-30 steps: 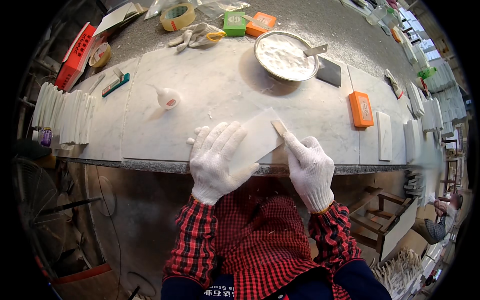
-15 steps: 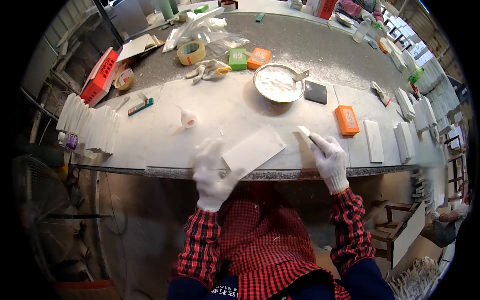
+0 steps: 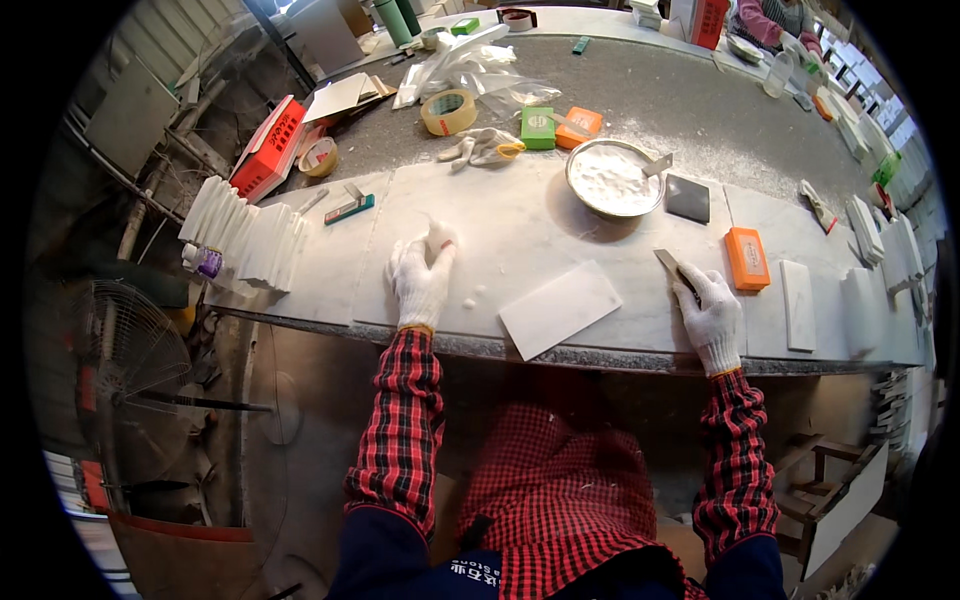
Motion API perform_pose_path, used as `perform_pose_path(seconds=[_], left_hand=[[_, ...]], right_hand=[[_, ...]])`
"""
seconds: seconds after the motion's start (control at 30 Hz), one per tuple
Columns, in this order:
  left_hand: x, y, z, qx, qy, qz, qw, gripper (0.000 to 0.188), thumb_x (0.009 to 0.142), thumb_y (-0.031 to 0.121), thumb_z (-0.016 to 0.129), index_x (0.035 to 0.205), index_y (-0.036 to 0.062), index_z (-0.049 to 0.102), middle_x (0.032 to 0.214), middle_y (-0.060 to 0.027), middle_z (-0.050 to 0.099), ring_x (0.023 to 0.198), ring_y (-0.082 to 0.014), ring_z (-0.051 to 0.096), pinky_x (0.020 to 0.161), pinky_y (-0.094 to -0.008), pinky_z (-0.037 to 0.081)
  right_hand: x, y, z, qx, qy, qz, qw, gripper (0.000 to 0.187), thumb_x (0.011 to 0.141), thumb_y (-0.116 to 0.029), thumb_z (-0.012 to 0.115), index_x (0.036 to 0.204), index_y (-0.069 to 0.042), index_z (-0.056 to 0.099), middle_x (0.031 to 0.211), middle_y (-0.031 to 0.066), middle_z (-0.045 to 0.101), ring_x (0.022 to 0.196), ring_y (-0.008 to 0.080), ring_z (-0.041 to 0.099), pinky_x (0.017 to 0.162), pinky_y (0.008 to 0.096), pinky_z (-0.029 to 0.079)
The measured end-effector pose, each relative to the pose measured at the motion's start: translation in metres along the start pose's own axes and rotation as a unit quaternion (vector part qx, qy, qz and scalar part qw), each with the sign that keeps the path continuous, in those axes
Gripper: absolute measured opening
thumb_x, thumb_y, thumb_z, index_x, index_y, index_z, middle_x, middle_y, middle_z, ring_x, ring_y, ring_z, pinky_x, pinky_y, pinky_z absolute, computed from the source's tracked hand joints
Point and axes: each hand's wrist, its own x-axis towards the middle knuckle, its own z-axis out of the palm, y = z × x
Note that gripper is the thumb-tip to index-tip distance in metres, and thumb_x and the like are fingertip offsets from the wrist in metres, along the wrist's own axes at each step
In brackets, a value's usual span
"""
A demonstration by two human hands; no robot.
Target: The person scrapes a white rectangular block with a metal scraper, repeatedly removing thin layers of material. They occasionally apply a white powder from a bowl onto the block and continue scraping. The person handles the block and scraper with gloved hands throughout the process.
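Observation:
My left hand (image 3: 418, 290), in a white knit glove, reaches over the table with thumb and fingers closed about a small white squeeze bottle (image 3: 439, 234) with a thin nozzle. My right hand (image 3: 711, 318), gloved the same way, grips a flat metal scraper (image 3: 669, 264) whose blade points up and left. Between the hands a white rectangular stone tile (image 3: 561, 309) lies at a slant near the front edge. Beyond it stands a metal bowl (image 3: 572, 184) of white powder or paste, with a flat blade (image 3: 657, 165) sticking out.
A stack of white tiles (image 3: 240, 240) stands at left, beside a purple-and-white bottle (image 3: 203, 261). An orange box (image 3: 747, 258) and a narrow tile (image 3: 797, 305) lie to the right. Farther back are a glove (image 3: 483, 149), a tape roll (image 3: 449, 112) and a green box (image 3: 538, 128).
My left hand has moved from beside the tile out to the squeeze bottle and closed on it. My right hand keeps the scraper. The view has swung left.

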Motion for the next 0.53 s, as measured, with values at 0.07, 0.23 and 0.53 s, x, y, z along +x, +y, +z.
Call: perform_pose_path(seconds=[0.07, 0.23, 0.53], left_hand=[[0.004, -0.001, 0.001, -0.056, -0.014, -0.018, 0.998, 0.048, 0.092, 0.032, 0.079, 0.13, 0.004, 0.07, 0.127, -0.019, 0.072, 0.131, -0.0352, 0.059, 0.109, -0.048, 0.046], [-0.016, 0.039, -0.019, -0.33, -0.114, -0.047, 0.936, 0.031, 0.099, 0.019, 0.074, 0.123, -0.0014, 0.07, 0.111, -0.0127, 0.074, 0.1, -0.0178, 0.069, 0.09, -0.0313, 0.054], [-0.096, 0.101, -0.063, -0.447, -0.393, -0.181, 0.783, 0.056, 0.101, 0.009, 0.072, 0.151, -0.0031, 0.051, 0.132, -0.0099, 0.065, 0.117, -0.0191, 0.065, 0.105, -0.0336, 0.053]], right_hand=[[0.0, 0.0, 0.0, 0.003, 0.002, 0.0, 1.0, 0.031, 0.095, -0.02, 0.076, 0.125, -0.014, 0.076, 0.101, 0.0125, 0.073, 0.089, 0.0342, 0.073, 0.077, 0.0419, 0.059], [0.0, -0.001, -0.003, 0.001, 0.008, 0.001, 1.0, 0.029, 0.096, -0.021, 0.075, 0.124, -0.014, 0.076, 0.1, 0.0126, 0.072, 0.087, 0.0347, 0.072, 0.076, 0.0438, 0.058], [0.004, -0.007, -0.011, 0.012, -0.039, 0.047, 0.998, 0.03, 0.096, -0.02, 0.077, 0.124, -0.009, 0.076, 0.105, 0.016, 0.074, 0.092, 0.0348, 0.074, 0.08, 0.0403, 0.059]])
